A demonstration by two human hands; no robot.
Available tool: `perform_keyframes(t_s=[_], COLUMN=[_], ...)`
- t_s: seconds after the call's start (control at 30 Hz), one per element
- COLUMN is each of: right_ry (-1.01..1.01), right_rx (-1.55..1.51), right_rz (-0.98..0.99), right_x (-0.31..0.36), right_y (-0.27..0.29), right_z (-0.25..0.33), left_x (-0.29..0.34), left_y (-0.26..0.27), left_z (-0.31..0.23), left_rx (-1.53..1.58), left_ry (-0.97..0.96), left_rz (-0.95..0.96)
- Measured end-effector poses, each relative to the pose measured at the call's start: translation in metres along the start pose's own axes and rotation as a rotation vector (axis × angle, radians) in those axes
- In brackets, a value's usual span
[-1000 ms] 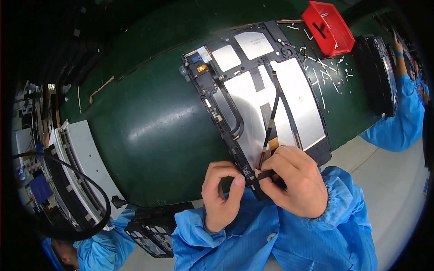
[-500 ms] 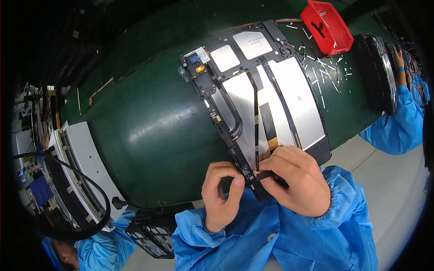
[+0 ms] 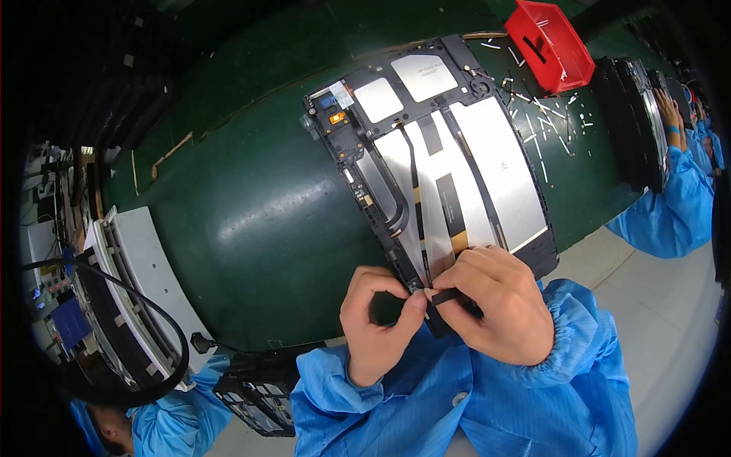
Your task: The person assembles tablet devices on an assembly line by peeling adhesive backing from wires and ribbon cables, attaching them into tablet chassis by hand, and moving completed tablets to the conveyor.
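An opened tablet-like device (image 3: 502,175) with silver panels and a black frame lies tilted before me. A thin black flat cable (image 3: 418,206) runs down its left part to my fingertips. At the device's lower left edge my left hand (image 3: 379,316) is closed, thumb and forefinger meeting by the cable's lower end; what they pinch is hidden. Close beside it, my right hand (image 3: 499,305) is closed on a narrow black strip-like piece (image 3: 448,296), whose kind I cannot make out. The two hands' fingertips nearly touch. The right hand rests over the device's lower edge.
A red bin (image 3: 567,57) stands at the far right of the green table (image 3: 266,221), near scattered white strips (image 3: 542,126). Black panels (image 3: 628,126) stand to the right. White panels (image 3: 152,259) and a black cable (image 3: 171,320) are at left. Co-workers in blue (image 3: 666,217) sit on both sides.
The black flat cable has shifted left and now bows across the panel. My left thumb has moved up and right to the cable's end; the right hand has hardly moved.
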State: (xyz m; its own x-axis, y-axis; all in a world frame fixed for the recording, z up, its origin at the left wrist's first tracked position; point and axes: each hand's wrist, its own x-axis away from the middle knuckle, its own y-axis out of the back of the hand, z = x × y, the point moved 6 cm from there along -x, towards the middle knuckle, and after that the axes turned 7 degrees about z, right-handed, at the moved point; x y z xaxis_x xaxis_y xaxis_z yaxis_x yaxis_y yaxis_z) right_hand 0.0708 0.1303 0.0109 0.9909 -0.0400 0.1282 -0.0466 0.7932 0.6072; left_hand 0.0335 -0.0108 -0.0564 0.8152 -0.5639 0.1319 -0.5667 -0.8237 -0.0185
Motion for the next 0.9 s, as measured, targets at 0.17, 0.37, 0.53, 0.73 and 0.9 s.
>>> perform_keyframes(t_s=[0.17,0.37,0.53,0.73,0.9], right_ry=[0.006,0.017,0.011,0.019,0.015], right_rx=[0.002,0.019,0.039,0.024,0.030], right_rz=[0.043,0.013,0.013,0.016,-0.011], right_x=[-0.001,0.000,0.000,0.000,0.000], right_y=[0.000,-0.002,-0.003,-0.001,-0.003], right_z=[-0.001,0.002,0.001,0.000,0.002], left_x=[0.000,0.003,0.003,-0.001,0.001], left_y=[0.000,0.001,-0.001,0.000,0.001], left_z=[0.004,-0.002,-0.005,-0.011,-0.007], left_rx=[0.051,0.104,-0.116,-0.162,-0.111], left_ry=[-0.017,-0.063,-0.081,-0.123,-0.110], left_rz=[0.013,0.003,-0.023,0.036,0.046])
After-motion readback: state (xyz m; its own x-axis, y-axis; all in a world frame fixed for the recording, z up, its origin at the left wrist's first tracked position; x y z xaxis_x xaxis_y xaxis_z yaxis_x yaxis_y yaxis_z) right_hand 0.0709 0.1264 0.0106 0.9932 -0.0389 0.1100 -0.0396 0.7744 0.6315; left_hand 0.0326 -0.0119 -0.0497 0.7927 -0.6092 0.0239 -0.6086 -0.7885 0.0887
